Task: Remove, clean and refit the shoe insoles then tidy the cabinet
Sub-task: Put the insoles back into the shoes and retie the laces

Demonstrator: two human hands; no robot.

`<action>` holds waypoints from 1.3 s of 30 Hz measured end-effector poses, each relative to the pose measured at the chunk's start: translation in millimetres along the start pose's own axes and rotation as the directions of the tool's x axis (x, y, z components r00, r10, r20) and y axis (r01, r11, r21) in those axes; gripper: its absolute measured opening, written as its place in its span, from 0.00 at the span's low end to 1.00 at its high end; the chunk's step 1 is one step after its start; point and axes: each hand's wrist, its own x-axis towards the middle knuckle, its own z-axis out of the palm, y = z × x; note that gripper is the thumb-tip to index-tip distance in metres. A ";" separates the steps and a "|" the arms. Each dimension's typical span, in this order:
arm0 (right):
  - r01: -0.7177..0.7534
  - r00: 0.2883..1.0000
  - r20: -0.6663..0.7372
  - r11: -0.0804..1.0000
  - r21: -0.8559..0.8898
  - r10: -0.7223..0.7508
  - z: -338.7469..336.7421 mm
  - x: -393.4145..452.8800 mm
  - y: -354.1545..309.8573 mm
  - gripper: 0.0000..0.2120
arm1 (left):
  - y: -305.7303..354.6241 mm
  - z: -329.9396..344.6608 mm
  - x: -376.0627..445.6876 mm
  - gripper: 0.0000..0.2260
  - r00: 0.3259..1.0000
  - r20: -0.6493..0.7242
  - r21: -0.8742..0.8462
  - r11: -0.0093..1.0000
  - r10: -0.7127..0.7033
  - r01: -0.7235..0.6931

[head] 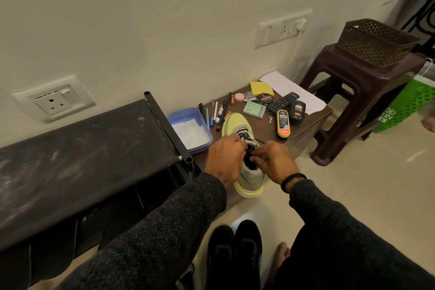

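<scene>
Starting at the left, a blue tray (190, 129) sits on the tabletop (303, 125) beside the dark cabinet (82, 148); the left hand (226, 158) pinches the black laces (244, 135) of the yellow shoe (237, 125). The right hand (274, 161) curls at the shoe's opening, both equally near; its long axis runs near to far, toe pointing away, so an insole would likely pull toward the person.

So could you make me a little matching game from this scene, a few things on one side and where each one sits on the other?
Things:
1. brown basket
2. black shoes
3. yellow-green sneaker
4. blue tray

Places:
A. on the floor near the person's bare foot
B. on the low table, held at its laces by both hands
C. on top of the plastic stool
D. on the low table beside the dark shoe rack

Pairs: 1-C, 2-A, 3-B, 4-D
</scene>
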 end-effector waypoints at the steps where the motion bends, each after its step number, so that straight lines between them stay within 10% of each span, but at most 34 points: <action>1: -0.030 0.999 -0.015 1.000 0.005 0.030 2.0 1.7 -0.6 0.05 | -0.4 1.2 -0.4 0.06 1.000 0.005 0.044 0.999 0.017 -0.017; 21: -0.261 0.932 -0.121 0.864 0.431 0.341 8.8 7.8 9.7 0.08 | 11.6 11.2 9.2 0.07 0.998 0.060 0.202 0.979 -0.016 0.003; 28: -0.363 0.900 -0.119 0.872 0.329 0.420 24.3 20.5 11.6 0.31 | 2.7 23.0 -2.0 0.11 0.998 0.029 0.088 0.995 0.050 -0.052; 39: -0.238 0.948 -0.226 0.970 -0.049 0.222 22.2 24.7 -8.1 0.09 | -21.7 22.7 11.2 0.13 0.975 -0.080 -0.416 0.896 -0.206 0.155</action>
